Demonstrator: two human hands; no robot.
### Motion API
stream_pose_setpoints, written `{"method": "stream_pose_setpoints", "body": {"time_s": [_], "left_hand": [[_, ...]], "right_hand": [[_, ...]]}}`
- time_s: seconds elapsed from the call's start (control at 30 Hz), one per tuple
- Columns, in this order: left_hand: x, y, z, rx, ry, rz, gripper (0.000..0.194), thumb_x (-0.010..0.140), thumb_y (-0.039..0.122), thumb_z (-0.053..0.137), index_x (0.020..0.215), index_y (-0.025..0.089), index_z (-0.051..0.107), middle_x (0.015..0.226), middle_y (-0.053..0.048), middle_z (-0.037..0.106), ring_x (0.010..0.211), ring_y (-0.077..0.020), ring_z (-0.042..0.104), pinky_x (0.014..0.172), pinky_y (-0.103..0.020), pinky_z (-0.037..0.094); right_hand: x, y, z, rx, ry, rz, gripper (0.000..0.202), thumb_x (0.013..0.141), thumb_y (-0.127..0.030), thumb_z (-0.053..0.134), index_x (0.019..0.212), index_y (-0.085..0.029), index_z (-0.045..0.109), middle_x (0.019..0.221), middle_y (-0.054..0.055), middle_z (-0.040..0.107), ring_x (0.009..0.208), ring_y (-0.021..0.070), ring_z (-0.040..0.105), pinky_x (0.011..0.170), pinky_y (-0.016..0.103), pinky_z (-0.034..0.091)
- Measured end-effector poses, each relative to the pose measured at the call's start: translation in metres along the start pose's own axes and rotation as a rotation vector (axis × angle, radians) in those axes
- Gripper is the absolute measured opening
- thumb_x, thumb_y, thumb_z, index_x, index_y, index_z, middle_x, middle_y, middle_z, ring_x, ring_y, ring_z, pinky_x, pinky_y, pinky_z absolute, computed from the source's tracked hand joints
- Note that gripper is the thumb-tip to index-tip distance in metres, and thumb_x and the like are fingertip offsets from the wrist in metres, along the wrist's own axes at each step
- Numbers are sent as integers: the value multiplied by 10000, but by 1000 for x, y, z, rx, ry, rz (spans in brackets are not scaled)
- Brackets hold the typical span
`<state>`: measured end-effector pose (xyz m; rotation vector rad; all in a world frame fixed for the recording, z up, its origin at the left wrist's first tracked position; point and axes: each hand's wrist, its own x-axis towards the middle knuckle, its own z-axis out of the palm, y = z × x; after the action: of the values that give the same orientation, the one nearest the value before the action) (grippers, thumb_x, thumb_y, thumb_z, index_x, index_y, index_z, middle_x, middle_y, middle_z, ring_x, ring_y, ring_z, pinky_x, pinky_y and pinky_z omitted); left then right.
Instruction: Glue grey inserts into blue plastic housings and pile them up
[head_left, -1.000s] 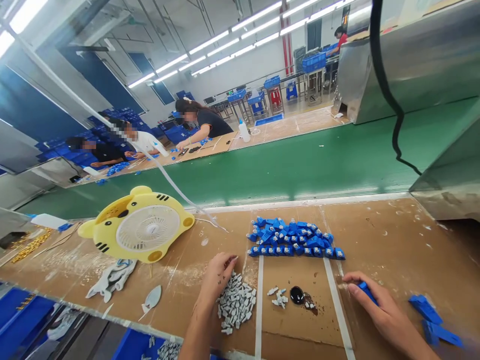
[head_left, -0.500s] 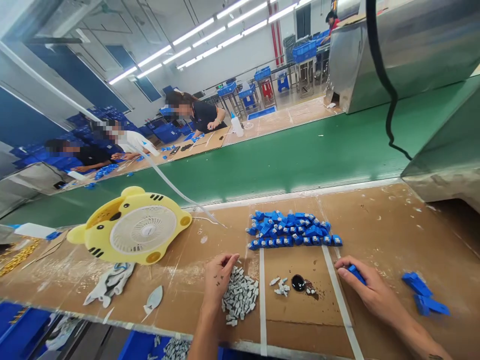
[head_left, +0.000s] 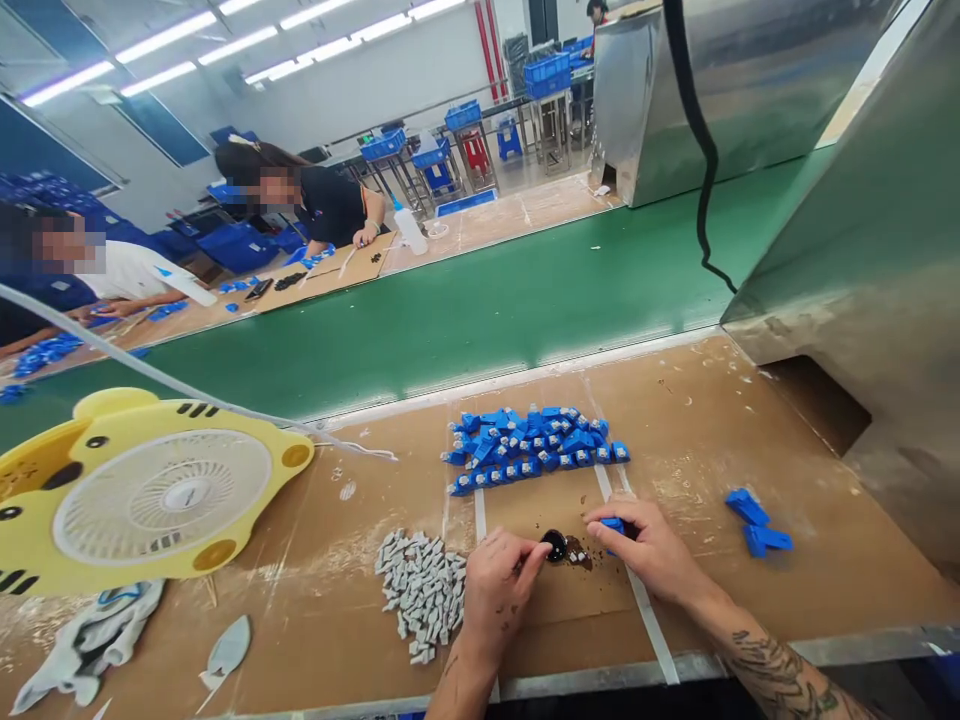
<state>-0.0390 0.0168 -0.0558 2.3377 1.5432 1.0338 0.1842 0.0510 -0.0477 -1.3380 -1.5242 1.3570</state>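
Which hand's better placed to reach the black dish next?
Probably the left hand: it's right at the black dish. The right hand is farther off and holds a blue part.

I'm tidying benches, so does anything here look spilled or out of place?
Yes: a dark stain dotted with small pale bits marks the cardboard just right of the small dark pot, suggesting drips or a spill.

Desk (head_left: 705, 420), brown-surfaced, crossed by pale tape strips (head_left: 651, 620). On it are laid: blue pieces (head_left: 529, 440), massed behind a row; grey pieces (head_left: 421, 590), heaped; dark cup (head_left: 555, 545), set beside a brown stain (head_left: 580, 546); two loose blue blocks (head_left: 766, 541), placed right; yellow fan (head_left: 161, 490), crumpled cloth (head_left: 97, 635), placed left.
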Motion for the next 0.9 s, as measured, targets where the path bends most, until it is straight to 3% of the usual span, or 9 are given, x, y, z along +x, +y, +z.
{"method": "stream_pose_setpoints", "body": {"time_s": [0.27,0.43,0.6,0.73,0.9], "left_hand": [[-5,-5,8,194,-15,186,284,1000,192,613,719,207,643,584,16,632,547,-150,552,555,-272,409],[-3,0,5,126,43,163,251,994,176,623,744,202,630,611,15,651,550,-142,557,553,-261,424],[12,22,-4,-61,224,38,224,1003,189,610,781,207,640,589,28,634,517,-128,525,525,-252,407],[31,46,-9,-101,290,80,171,979,162,628,819,211,666,597,24,660,499,-126,545,514,-261,415],[46,61,-1,-107,351,141,216,1014,188,598,804,205,642,591,15,667,494,-119,574,489,-262,414]], "right_hand": [[-1,-3,-3,6,7,34,374,810,-548,538,632,-220,520,573,-24,471,561,152,422,562,287,349],[1,-4,-4,142,28,58,499,849,-670,511,626,-226,474,572,-37,400,561,140,372,551,281,326],[1,-8,14,508,71,215,608,763,-825,564,682,-222,535,526,-80,300,456,99,254,431,246,200],[0,-22,35,824,71,372,661,623,-859,679,673,-237,461,463,-140,211,387,48,137,393,209,115],[-2,-34,49,961,88,435,665,551,-816,753,646,-231,452,399,-154,235,355,26,136,382,190,99]]}}
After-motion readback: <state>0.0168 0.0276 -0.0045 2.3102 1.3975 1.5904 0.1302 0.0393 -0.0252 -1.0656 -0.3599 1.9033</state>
